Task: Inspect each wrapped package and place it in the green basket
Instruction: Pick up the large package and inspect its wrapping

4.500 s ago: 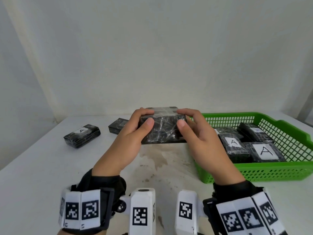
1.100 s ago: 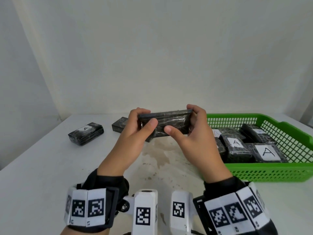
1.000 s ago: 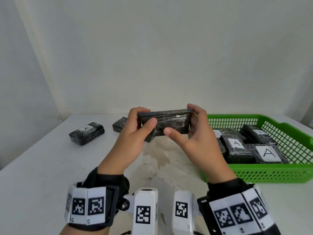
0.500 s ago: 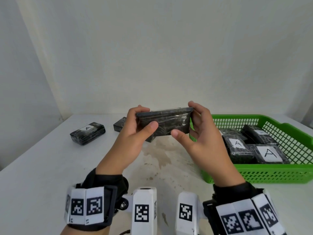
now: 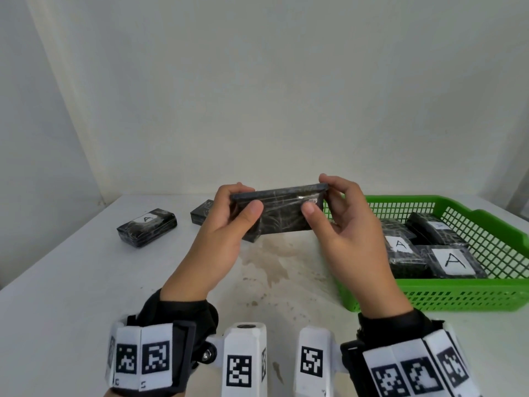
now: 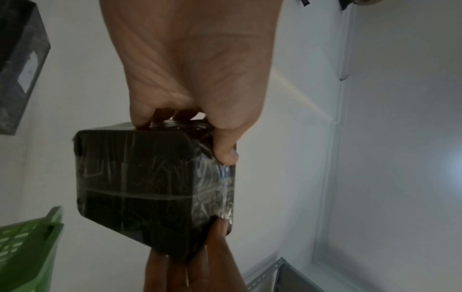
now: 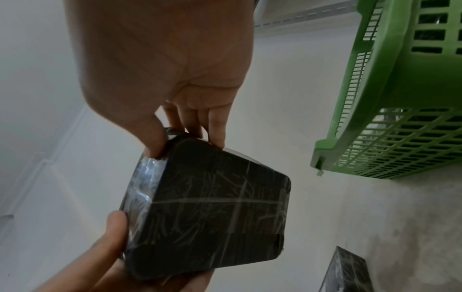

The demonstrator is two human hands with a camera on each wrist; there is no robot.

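Observation:
A black package wrapped in clear film (image 5: 279, 214) (image 6: 155, 183) (image 7: 207, 213) is held in the air above the table's middle, between both hands. My left hand (image 5: 229, 222) (image 6: 190, 126) grips its left end with thumb in front and fingers behind. My right hand (image 5: 332, 213) (image 7: 185, 136) grips the right end the same way. The green basket (image 5: 458, 293) (image 7: 390, 98) stands to the right and holds several wrapped packages with white "A" labels (image 5: 453, 260). Two more wrapped packages lie on the table at the left (image 5: 147, 231) and behind my left hand (image 5: 201, 214).
The white table (image 5: 71, 282) has a brownish stain (image 5: 269, 262) under the held package. A white wall rises close behind the table. The basket's near wall sits just right of my right wrist.
Both hands have turned the package from lying flat to its long side facing me and have lifted it a little. The basket and the table packages have not moved.

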